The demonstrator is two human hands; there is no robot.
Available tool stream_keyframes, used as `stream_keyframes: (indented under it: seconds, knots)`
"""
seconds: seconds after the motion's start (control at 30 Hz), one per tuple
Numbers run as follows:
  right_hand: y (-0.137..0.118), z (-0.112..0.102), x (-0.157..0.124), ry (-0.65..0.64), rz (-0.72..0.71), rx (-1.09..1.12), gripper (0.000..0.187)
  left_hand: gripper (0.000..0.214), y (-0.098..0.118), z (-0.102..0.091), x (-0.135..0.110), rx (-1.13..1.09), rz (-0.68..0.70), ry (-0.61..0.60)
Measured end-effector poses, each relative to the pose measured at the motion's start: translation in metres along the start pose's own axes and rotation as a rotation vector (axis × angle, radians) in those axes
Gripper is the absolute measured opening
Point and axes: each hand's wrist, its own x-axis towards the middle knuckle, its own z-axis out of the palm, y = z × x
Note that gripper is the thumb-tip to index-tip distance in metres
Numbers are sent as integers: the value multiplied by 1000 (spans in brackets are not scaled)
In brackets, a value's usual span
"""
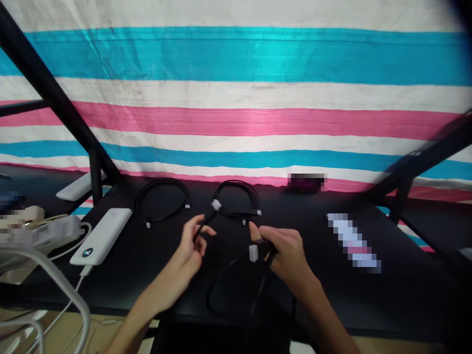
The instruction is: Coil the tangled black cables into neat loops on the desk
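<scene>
The left hand (pixel 190 258) has its fingers loosely curled round one thin black cable (pixel 205 223) with one whitish block-shaped plug (pixel 216 205) just past the fingertips, while the right hand's (pixel 289 250) fingers are closed on black cable strands (pixel 272 257), one white rectangular plug (pixel 253 253) just beside them. Beyond both hands' fingers, two coiled black cables (pixel 255 197) with white tips lie on the black bench (pixel 387 300). One white slab-shaped power bank (pixel 105 233) lies left of the left fingers.
</scene>
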Motion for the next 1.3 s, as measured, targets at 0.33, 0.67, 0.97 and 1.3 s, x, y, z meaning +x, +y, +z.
stream_keyframes:
  seconds: [0.33,0.67,0.97,1.3]
  knots:
    - [-20,8,2,147,337,-113,48,64,16,39,-18,-14,-160,-344]
    - [-12,1,4,50,467,-152,41,30,-1,49,-13,0,-187,-73]
    - [7,-12,-25,-234,704,615,23,31,3,20,-5,-319,-262,224]
    - [7,-9,-46,234,947,1018,26,40,1,24,7,-73,-181,0]
